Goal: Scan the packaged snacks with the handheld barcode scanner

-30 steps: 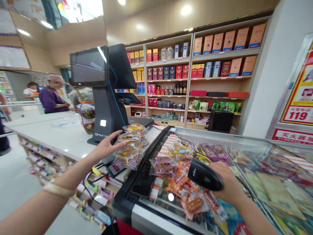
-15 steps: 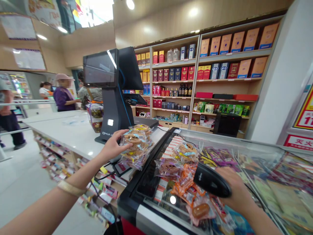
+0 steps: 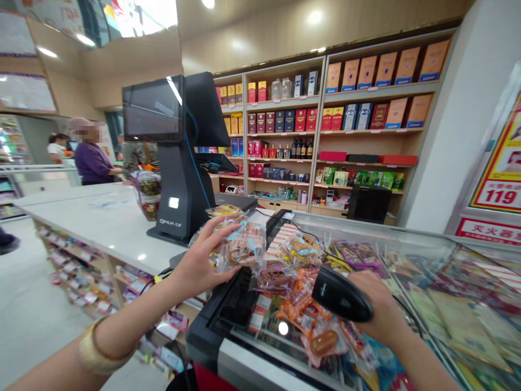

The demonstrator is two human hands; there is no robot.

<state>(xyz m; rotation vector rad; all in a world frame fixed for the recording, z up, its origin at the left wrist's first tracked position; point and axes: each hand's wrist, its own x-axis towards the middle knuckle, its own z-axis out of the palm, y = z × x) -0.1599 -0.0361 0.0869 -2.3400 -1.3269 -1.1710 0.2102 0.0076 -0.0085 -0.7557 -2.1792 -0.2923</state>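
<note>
My left hand (image 3: pixel 199 260) has its thumb and fingers around a clear-wrapped packet of biscuits (image 3: pixel 246 244), held at the left edge of the glass-topped case. Behind its fingers, more wrapped biscuits (image 3: pixel 223 210) show in part. My right hand (image 3: pixel 376 304) grips a black barcode scanner (image 3: pixel 342 296), its head pointing left over the snacks. Beneath and beside the scanner lie another biscuit packet (image 3: pixel 301 247), a purple-marked packet (image 3: pixel 277 276), several small orange packets (image 3: pixel 299 304) and a wrapped sausage (image 3: pixel 323 343), all on the glass.
A dark checkout terminal (image 3: pixel 181 190) stands on the white counter (image 3: pixel 109 233), with a filled clear jar (image 3: pixel 148 198) beside it. Bagged goods lie under the glass case top (image 3: pixel 407 255). Boxes and bottles fill wall shelves (image 3: pixel 317 100). A person in purple (image 3: pixel 91 160) stands beyond the counter.
My left hand has gone from resting at the biscuit stack to gripping a packet and has moved right, toward the glass case. The scanner stays over the snacks. The view has shifted slightly.
</note>
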